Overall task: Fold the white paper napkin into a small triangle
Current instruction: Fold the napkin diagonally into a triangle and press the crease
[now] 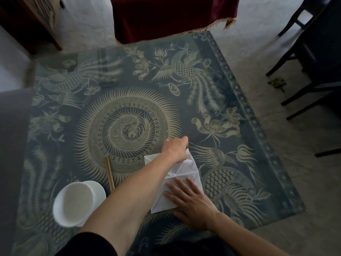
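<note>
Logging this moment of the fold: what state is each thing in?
napkin: creased, partly folded, far corner lifted
left hand: grips the napkin's far corner
right hand: flat, pressing the napkin's near part
bowl: upright on a saucer
chopsticks: lying side by side

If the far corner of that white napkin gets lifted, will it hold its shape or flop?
Likely floppy: the napkin looks thin and creased, bunching where the left hand grips it. Probably light, so it may slide unless the right hand presses it.
</note>
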